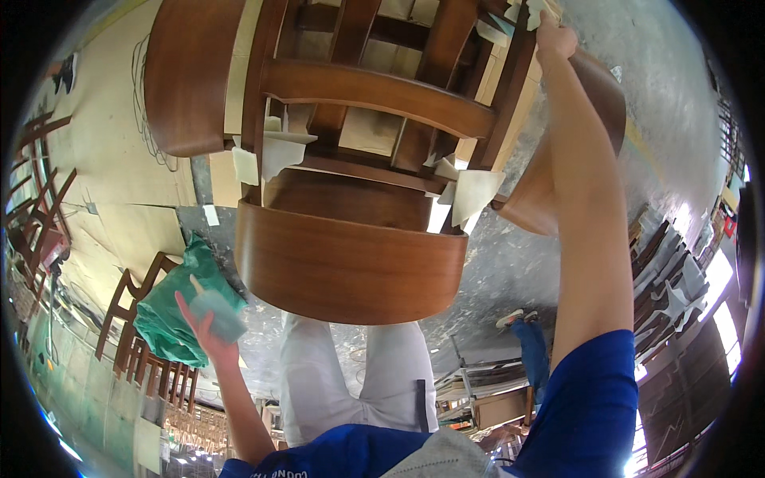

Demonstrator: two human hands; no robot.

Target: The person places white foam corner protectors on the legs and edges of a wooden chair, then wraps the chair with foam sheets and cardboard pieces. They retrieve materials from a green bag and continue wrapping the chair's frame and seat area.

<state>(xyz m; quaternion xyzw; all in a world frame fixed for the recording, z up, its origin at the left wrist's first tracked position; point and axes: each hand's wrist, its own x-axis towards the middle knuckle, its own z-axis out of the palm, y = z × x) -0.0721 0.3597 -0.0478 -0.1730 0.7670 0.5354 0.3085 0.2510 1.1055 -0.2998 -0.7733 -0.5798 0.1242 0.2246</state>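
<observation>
In front of me are stacked brown wooden chairs, a curved wooden panel nearest my legs and a curved rail farther off. White foam sheets are tucked between the frames. My right hand reaches to the far right end of a chair post, fingers closed round a white foam piece there. My left hand is off to the left, apart from the chairs. It grips a pale greenish flat piece, smeared by motion, with one finger stretched out.
A green plastic sheet lies over wooden chair frames at the left. More chairs stand at the far left. Cardboard covers part of the floor. Another person's leg shows behind at the right, near stacked foam-wrapped parts.
</observation>
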